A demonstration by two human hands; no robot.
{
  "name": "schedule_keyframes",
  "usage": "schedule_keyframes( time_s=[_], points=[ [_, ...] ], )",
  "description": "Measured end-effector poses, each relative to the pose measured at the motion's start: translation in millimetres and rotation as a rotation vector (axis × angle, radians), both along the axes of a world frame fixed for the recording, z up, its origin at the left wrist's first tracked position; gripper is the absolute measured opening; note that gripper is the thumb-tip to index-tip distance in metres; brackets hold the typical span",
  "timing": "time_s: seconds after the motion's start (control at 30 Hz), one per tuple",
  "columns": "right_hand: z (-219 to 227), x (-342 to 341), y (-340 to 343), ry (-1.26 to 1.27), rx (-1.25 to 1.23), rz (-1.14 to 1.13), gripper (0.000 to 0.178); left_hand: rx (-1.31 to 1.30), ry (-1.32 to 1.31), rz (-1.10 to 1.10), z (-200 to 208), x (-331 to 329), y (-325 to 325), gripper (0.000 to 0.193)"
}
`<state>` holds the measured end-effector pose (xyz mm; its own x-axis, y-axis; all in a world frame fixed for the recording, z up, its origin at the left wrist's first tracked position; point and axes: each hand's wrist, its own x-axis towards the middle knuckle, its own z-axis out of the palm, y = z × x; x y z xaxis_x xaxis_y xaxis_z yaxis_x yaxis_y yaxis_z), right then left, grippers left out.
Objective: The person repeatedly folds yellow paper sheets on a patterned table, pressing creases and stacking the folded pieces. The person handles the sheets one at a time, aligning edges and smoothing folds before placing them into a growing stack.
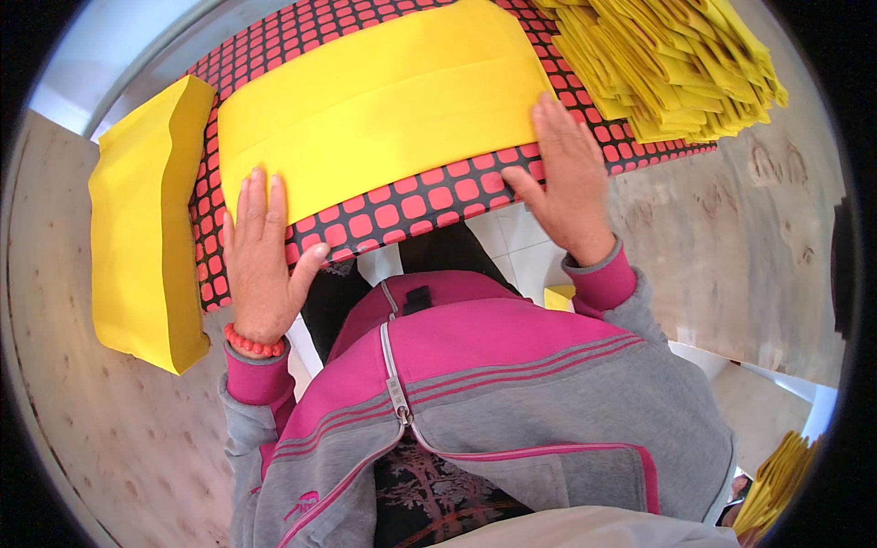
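A flat yellow fabric-like piece (pixel 384 110) with faint crease lines lies spread on a table covered in a red-and-black patterned cloth (pixel 402 208). My left hand (pixel 258 260) rests with fingers stretched out on its near left corner, the thumb apart over the patterned cloth. At the near right corner, the fingertips of my right hand (pixel 574 183) touch the yellow edge, its thumb spread to the left. Neither hand grips anything.
To the left stands a neat yellow stack (pixel 132 228) on a wooden surface (pixel 55 384). Folded yellow pieces form a loose pile (pixel 667 68) at the far right. Another yellow pile (pixel 776 484) shows at the lower right. A grey-brown board (pixel 731 247) lies right of the table.
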<state>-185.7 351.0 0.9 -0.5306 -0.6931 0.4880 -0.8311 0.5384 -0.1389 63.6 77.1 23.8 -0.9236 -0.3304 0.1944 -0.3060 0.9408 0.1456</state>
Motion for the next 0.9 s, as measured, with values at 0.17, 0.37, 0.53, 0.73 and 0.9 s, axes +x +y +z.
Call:
schedule_keyframes(
  time_s=[0.17, 0.37, 0.53, 0.73, 0.9],
  points=[
    [-3, -6, 11, 0.035, 0.01, -0.04, 0.08, -0.032, 0.011, 0.062, -5, 18, -5, 0.086],
    [5, -3, 6, 0.001, -0.062, -0.019, 0.076, -0.057, -0.009, 0.074, -3, 18, -7, 0.084],
    [33, 14, -4, -0.489, -0.595, 0.265, 0.076, -0.08, 0.021, 0.085, -5, 20, -3, 0.083],
    [88, -7, 17, -1.451, -1.372, 1.347, 0.084, -0.067, 0.209, 0.062, -6, 13, 5, 0.082],
    [66, 9, -15, -0.656, -0.54, 0.508, 0.051, -0.091, 0.332, -0.024, -1, 6, 19, 0.071]
  ],
)
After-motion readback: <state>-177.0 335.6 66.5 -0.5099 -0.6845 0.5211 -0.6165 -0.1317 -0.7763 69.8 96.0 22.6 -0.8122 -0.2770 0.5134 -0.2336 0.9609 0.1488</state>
